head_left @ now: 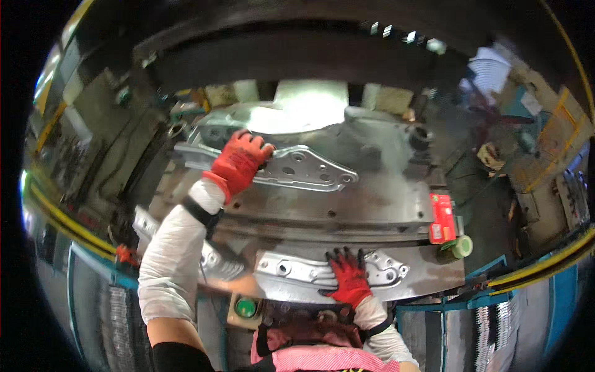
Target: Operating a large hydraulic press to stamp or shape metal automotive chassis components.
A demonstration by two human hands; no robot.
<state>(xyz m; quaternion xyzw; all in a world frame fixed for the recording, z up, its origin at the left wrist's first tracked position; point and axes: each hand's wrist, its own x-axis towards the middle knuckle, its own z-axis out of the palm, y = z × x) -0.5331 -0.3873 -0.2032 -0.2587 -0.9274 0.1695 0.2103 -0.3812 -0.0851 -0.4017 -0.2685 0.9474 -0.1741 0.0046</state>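
My left hand (242, 162), in a red glove with dark fingertips, is closed on the upper edge of a long stamped metal part (307, 170). This silvery part has several holes and lies tilted over the steel die (372, 201). Where the glove covers it, the grip itself is hidden. Nearer to me, a similar stamped metal bracket (294, 268) rests on the front ledge. My right hand (349, 277), also red-gloved, lies over its middle with fingers spread. White sleeves cover both forearms.
More stamped parts (218, 263) lie at the left of the ledge, partly behind my left forearm. A red box (441, 218) and a green-and-white round container (461, 247) stand at the right. A green button (245, 307) is near my waist. Yellow rails (539, 270) flank both sides.
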